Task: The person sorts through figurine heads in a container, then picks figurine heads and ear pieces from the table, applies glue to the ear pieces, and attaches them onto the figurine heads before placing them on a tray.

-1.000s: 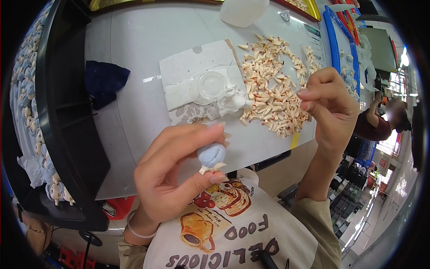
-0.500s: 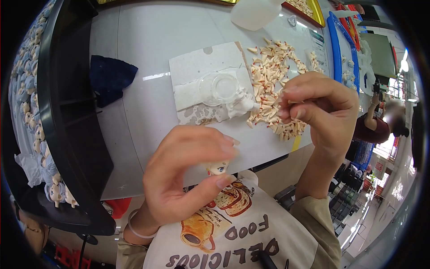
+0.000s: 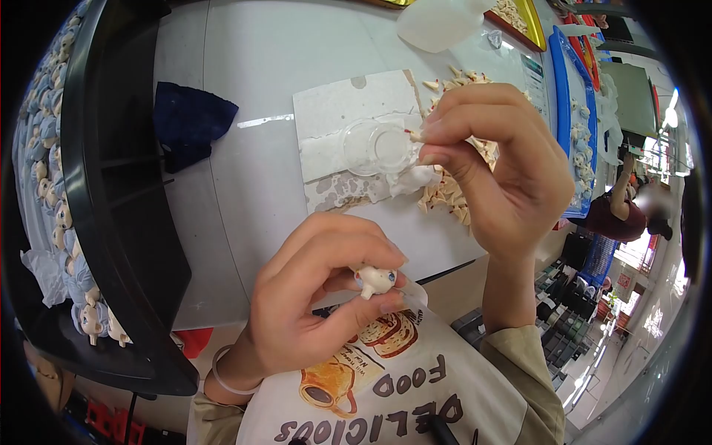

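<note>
Near my apron, my left hand [image 3: 308,293] is closed around a small doll head [image 3: 377,280] with a painted blue eye. Thumb and fingers press on it from either side. My right hand [image 3: 508,159] pinches a tiny cream piece with a red tip [image 3: 413,136] between thumb and fingertips, above a clear round dish [image 3: 391,148]. The dish rests on a worn piece of cardboard [image 3: 319,122], beside a white crumpled item [image 3: 415,178] whose kind I cannot make out. A pile of similar cream pieces [image 3: 447,196] lies partly hidden behind my right hand.
A dark blue cloth [image 3: 189,122] lies at the left of the table, by a black rack [image 3: 111,193] with doll heads beyond. Along the far side are a whitish translucent container [image 3: 437,26], a gold tray [image 3: 535,33] and a blue tray [image 3: 561,111]. Another person [image 3: 619,215] is at right.
My right hand has moved left from the pile to above the dish, the red-tipped piece now visible in its pinch. The doll head in my left hand has turned and shows more clearly.
</note>
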Demonstrator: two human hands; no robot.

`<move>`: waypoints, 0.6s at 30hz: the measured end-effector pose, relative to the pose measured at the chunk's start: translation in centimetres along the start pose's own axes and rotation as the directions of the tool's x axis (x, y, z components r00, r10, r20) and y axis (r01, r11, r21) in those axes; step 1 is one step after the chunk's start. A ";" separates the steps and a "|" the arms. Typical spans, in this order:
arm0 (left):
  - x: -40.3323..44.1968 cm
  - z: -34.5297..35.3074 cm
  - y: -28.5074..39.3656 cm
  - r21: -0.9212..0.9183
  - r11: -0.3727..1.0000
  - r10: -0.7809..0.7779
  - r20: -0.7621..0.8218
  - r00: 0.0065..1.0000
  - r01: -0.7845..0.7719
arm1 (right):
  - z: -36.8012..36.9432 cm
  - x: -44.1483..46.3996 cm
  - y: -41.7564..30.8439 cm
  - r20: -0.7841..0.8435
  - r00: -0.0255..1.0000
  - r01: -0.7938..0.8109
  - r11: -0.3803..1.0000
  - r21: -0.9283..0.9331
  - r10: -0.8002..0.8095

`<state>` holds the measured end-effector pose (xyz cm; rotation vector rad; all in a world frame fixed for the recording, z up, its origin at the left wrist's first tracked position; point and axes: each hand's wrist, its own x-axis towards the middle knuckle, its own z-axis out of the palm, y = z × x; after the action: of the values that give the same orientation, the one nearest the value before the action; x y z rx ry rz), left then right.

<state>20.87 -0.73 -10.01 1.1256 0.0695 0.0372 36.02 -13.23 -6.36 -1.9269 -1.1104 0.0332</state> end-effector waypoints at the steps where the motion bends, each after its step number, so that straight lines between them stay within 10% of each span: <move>1: 0.0 0.1 0.1 -0.058 0.998 -0.031 -0.035 0.999 0.029 | 0.1 0.0 0.0 -0.002 1.000 0.028 0.998 -0.060 -0.028; 5: 0.6 -0.9 -0.4 0.266 0.937 0.201 0.117 0.972 -0.226 | 0.1 0.1 0.7 0.052 0.953 0.300 0.900 -0.317 -0.300; 18: 0.2 0.8 0.3 -0.073 0.996 0.040 -0.171 0.985 -0.053 | 0.7 -1.2 -0.6 -0.122 0.982 0.123 0.977 -0.172 -0.145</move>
<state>21.11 -1.30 -9.40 1.0450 0.1916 0.1761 34.59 -13.50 -6.85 -1.9615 -1.1798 -0.2659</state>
